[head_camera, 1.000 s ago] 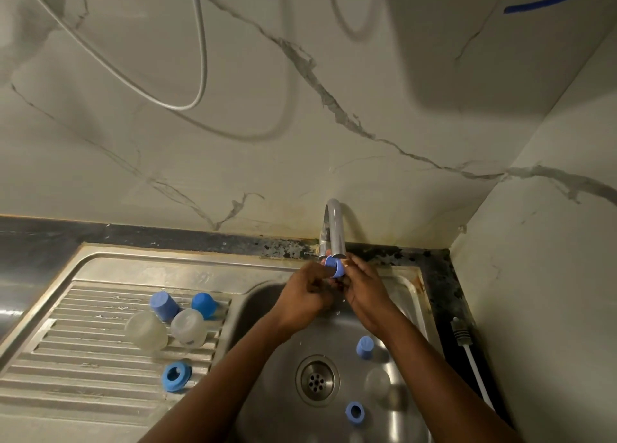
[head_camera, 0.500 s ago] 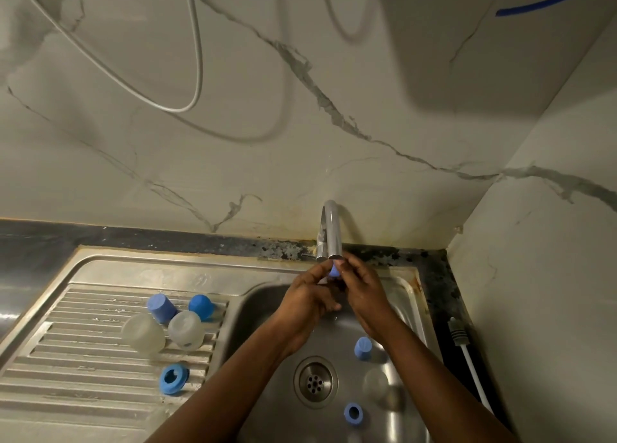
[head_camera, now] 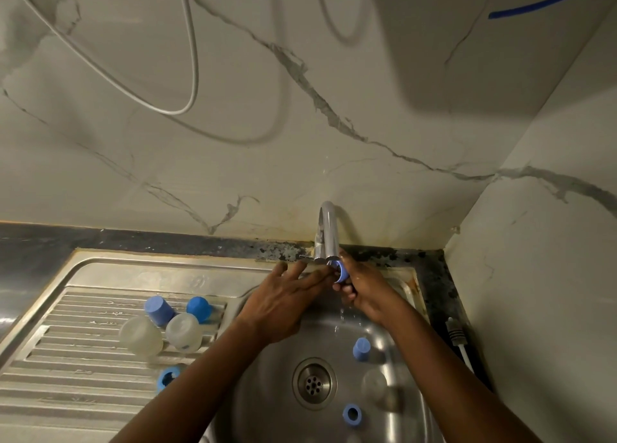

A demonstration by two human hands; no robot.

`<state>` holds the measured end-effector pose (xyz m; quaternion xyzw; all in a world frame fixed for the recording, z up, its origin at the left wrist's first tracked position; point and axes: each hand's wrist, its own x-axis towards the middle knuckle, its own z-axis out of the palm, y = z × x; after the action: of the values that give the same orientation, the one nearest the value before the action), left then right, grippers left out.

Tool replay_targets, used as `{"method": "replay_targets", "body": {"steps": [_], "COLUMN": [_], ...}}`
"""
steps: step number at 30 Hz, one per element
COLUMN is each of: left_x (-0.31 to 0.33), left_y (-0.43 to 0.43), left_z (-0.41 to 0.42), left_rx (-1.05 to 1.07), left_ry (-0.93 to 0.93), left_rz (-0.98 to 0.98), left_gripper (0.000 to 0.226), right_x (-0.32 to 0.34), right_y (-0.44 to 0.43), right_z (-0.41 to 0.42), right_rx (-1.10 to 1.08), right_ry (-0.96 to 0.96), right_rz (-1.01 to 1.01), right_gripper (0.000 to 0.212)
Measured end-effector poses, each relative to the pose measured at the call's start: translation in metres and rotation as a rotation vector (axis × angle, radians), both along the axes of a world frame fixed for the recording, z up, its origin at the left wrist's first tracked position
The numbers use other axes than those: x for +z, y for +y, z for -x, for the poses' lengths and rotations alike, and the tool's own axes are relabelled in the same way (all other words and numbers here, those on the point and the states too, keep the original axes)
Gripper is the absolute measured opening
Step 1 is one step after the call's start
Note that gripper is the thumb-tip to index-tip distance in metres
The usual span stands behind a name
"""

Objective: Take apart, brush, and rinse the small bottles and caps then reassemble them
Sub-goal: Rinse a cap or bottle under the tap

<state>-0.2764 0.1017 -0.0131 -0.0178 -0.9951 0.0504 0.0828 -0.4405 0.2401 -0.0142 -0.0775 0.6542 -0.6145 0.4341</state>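
Left hand (head_camera: pixel 283 304) let go and went loose, so only the right hand (head_camera: pixel 365 289) pinched the wet blue cap (head_camera: pixel 341 274) under the tap (head_camera: pixel 329 232), and it could slip.

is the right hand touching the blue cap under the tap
Touching. The head view shows the right hand pinching the blue cap just below the tap, fingers curled against its side with no gap.
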Motion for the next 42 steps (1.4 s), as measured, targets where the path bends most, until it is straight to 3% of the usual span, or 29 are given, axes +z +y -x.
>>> {"method": "replay_targets", "body": {"steps": [3,9,14,16,19,22,26,31,35,37,39,42], "left_x": [-0.001,0.024,0.041,0.045,0.044,0.043,0.034,0.025,0.014,0.01,0.007,0.009], "left_y": [0.021,0.049,0.046,0.047,0.05,0.057,0.055,0.041,0.02,0.015,0.016,0.026], "left_z": [-0.003,-0.002,0.004,0.007,0.01,0.009,0.006,0.002,-0.005,-0.008,-0.009,-0.005], "left_rx": [0.106,0.295,0.233,0.203,0.188,0.213,0.318,0.138,0.113,0.098,0.119,0.177], "left_ry": [0.014,0.084,0.014,0.039,0.131,0.146,0.142,0.099,0.013,-0.022,0.016,0.129], "left_rz": [-0.239,-1.458,-2.277,-2.528,-2.693,-2.603,-2.025,-1.472,-0.636,-0.384,-0.374,-0.795], "left_gripper": [0.092,0.051,0.062,0.063,0.055,0.056,0.067,0.065,0.088,0.089,0.078,0.047], "right_x": [-0.006,-0.017,-0.014,-0.012,-0.012,-0.014,-0.006,0.005,0.003,0.005,0.007,0.007], "right_y": [0.0,0.007,0.015,0.016,0.017,0.016,0.009,0.003,0.001,0.0,0.0,0.001], "right_z": [-0.002,-0.009,-0.019,-0.024,-0.029,-0.029,-0.025,-0.021,-0.011,-0.011,-0.013,-0.015], "right_rx": [0.015,-0.031,-0.017,0.004,0.032,0.007,-0.098,-0.096,-0.058,-0.035,-0.018,-0.008], "right_ry": [0.045,0.001,0.09,0.151,0.211,0.231,0.253,0.175,0.172,0.172,0.138,0.062], "right_rz": [0.073,0.28,0.385,0.363,0.37,0.379,0.307,0.173,0.025,0.032,0.106,0.211], "right_gripper": [0.029,0.026,0.041,0.036,0.038,0.035,0.02,0.037,0.033,0.028,0.021,0.025]}}
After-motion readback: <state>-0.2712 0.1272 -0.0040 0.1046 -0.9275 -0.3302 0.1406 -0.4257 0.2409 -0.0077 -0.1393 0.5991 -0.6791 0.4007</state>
